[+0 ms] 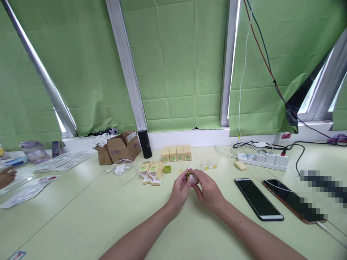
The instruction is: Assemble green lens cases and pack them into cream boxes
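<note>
Both hands meet over the table around a small white rounded item with a green edge [192, 178]; its exact kind is hard to make out. My left hand [180, 187] pinches it from the left, on the green side. From the right, my right hand [208, 188] closes its fingers on the white part. Just left of the hands are a small green square container [167, 169] and two opened cardboard boxes [152, 172] with flaps out. Behind stand several closed beige boxes [176, 153] in a row. Two small clear containers with yellow bits [209, 165] sit beyond my right hand.
Two phones lie to the right, one dark with white ends [258, 198], the other charging [294, 200]. Behind them is a power strip [262, 160] with tangled cables. A brown carton [123, 147] and black bottle [145, 143] stand back left. Another person's hand [7, 177] shows far left.
</note>
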Tool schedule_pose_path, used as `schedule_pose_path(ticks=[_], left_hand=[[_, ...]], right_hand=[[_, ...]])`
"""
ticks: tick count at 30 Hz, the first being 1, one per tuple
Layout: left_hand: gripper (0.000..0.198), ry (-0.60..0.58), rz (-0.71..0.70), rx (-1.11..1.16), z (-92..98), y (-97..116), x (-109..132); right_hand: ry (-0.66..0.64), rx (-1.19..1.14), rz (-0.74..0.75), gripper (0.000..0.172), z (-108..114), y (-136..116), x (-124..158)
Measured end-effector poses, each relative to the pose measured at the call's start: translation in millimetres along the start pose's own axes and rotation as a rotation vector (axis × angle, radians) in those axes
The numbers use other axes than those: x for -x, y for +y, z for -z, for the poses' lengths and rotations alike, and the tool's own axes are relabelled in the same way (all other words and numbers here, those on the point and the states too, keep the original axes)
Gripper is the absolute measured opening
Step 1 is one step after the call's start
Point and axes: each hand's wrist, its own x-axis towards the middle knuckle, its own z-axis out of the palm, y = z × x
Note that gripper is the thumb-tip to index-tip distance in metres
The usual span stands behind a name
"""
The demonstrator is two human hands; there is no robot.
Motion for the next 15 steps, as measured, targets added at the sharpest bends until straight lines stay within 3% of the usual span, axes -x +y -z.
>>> schedule_pose_path(ticks=[3, 15], left_hand=[[0.060, 0.000, 0.020, -0.018, -1.6, 0.1, -0.2], [0.053, 0.035, 0.020, -0.053, -4.3, -0.4, -2.4]], right_hand=[[0.007, -0.004, 0.013, 0.043, -0.5, 0.5, 0.5], [0.050, 0.043, 0.037, 0.036, -0.9, -2.6, -1.0]])
